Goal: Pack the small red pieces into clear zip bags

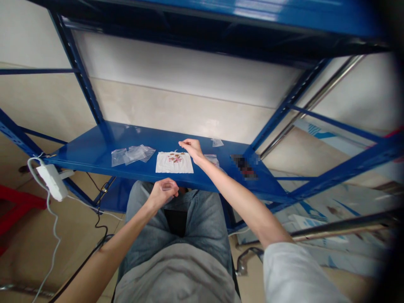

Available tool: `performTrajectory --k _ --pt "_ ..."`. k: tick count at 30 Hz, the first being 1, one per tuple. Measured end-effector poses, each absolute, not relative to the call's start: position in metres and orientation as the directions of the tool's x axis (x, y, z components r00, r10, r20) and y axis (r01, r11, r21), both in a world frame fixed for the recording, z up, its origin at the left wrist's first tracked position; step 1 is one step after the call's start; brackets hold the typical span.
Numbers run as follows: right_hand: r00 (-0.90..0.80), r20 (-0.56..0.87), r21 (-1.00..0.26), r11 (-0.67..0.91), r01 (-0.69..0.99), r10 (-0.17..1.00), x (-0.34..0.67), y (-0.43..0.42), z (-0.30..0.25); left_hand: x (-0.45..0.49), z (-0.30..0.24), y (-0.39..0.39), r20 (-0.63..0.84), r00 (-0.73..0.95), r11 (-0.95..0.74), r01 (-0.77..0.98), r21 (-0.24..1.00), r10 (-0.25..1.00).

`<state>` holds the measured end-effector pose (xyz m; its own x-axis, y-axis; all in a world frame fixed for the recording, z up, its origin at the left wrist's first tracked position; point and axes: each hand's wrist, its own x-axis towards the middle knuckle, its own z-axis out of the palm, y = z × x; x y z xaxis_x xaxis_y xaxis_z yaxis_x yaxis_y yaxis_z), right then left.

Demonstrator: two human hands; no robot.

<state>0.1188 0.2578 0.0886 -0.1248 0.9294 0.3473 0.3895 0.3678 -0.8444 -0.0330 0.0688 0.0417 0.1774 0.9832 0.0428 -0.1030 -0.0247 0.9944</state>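
On the blue shelf lies a white paper or cloth sheet (160, 165) with several small brown and pink pieces (175, 158) gathered on it. My right hand (191, 147) hovers at the sheet's upper right corner, thumb and fingertips pinched together; anything between them is too small to name. Below the shelf's front edge, over my lap, my left hand (164, 190) is curled closed. A clear, shiny patch shows inside its fingers, but I cannot make out what it is. Several clear zip bags (134, 155) lie overlapping left of the sheet.
Another clear bag (212, 160) lies partly behind my right forearm, and a small one (217, 142) sits farther back. A blurred-out dark object (244, 167) rests at right. Blue uprights (85, 80) frame the shelf (145, 134). A white power strip (52, 182) hangs at left with cables.
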Motion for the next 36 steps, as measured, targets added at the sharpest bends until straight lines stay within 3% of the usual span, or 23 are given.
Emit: performTrajectory --k 3,7,10,19,25,36 --pt "-0.353 0.337 -0.875 0.429 0.225 0.873 0.113 0.207 0.097 -0.031 0.042 0.071 0.051 0.169 -0.032 -0.114 0.993 0.984" --pt "-0.584 0.305 -0.797 0.537 0.276 0.752 0.112 0.135 0.1 -0.028 0.04 0.073 0.028 0.168 -0.019 -0.058 0.998 0.985" --pt "-0.65 0.32 -0.69 0.64 0.338 0.689 0.114 0.109 0.099 -0.028 0.038 0.071 0.039 0.167 -0.032 -0.049 0.998 0.985" --pt "-0.476 0.412 -0.641 0.618 0.455 0.777 0.124 0.176 0.09 -0.031 0.046 0.063 0.005 0.263 0.043 -0.174 0.984 0.965" --pt "-0.226 0.375 -0.663 0.43 0.613 0.899 0.145 0.241 0.055 -0.03 0.041 0.066 -0.062 0.297 0.137 -0.239 0.961 0.953" --pt "-0.345 0.419 -0.539 0.536 0.65 0.84 0.133 0.238 0.04 -0.029 0.038 0.066 -0.067 0.309 0.16 -0.29 0.944 0.949"
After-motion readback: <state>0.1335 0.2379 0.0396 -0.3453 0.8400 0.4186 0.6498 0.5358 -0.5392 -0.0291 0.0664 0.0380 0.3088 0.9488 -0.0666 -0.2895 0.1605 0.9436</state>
